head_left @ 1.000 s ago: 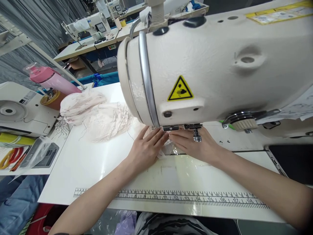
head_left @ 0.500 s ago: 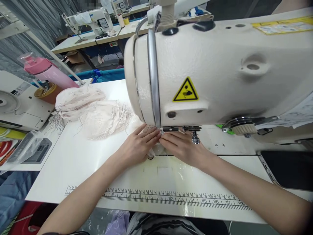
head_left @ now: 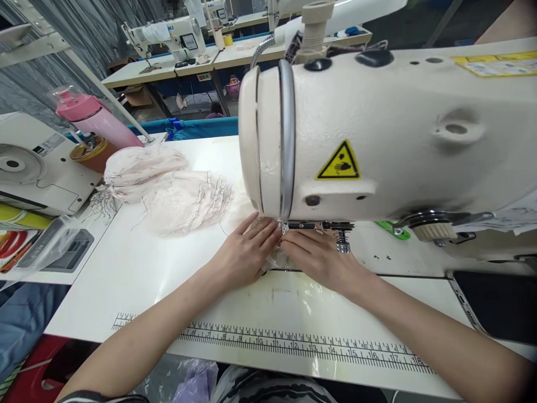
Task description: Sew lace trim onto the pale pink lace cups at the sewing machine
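Note:
A white sewing machine reaches over the table, its needle area low and partly hidden by my fingers. My left hand is just left of the presser foot, fingers pressed together on a piece of pale, sheer fabric. From the other side, my right hand has its fingers curled on the same fabric close to the needle; the fingertips are partly covered by the machine's metal fittings. Left of my hands lies a heap of pale pink fabric with loose dark thread ends.
A printed ruler runs along the table's front. At right lie a phone and a green tool. A pink bottle, a brown thread cone and a clear plastic box are at left. Other sewing machines stand behind.
The view has shifted, so the machine and hands appear slightly farther right and lower. Both hands stay at the needle on the fabric, with only slight finger movement.

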Tool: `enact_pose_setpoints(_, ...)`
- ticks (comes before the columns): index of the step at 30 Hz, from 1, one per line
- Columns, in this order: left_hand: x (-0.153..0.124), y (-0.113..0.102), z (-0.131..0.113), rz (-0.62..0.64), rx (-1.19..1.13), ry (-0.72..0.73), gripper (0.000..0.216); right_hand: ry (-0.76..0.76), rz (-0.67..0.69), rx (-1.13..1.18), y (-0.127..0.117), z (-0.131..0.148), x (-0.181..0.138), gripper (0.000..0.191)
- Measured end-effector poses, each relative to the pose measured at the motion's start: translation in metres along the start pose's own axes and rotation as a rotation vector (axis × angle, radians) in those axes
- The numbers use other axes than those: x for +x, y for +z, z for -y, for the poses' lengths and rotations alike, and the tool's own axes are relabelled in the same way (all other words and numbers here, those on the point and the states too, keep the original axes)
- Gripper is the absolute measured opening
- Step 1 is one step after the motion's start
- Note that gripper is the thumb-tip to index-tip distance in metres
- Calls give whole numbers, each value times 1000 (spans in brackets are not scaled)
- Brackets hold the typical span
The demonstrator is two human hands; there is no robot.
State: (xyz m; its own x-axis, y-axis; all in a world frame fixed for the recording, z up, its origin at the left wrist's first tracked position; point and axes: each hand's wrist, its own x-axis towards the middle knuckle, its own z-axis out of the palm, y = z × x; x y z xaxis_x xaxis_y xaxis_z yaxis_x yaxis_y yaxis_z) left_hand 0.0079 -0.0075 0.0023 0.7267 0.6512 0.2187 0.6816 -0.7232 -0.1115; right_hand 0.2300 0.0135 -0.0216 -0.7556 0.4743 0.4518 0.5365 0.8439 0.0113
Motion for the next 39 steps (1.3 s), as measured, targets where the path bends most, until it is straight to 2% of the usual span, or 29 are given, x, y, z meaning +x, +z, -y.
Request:
enact_pose_setpoints(14,5,1,-16,-64,72,-77,43,-20,-66,-30,8,-10,-5,21)
enact_pose_setpoints(22,4,2,-17,-116,78,-85,42,15,-243,-150,-2,-11,0,12)
enact_pose_setpoints(28,4,1,-17,-96,84,-86,43,129,-149,-102,-17,-4,4,23)
enact_pose_setpoints(34,4,3,-15,-89,93,-109,43,119,-181,79,-7,-13,5,27)
enact_pose_setpoints(39,5,5,-14,-91,86,-129,44,127,-142,84,-5,-16,5,29)
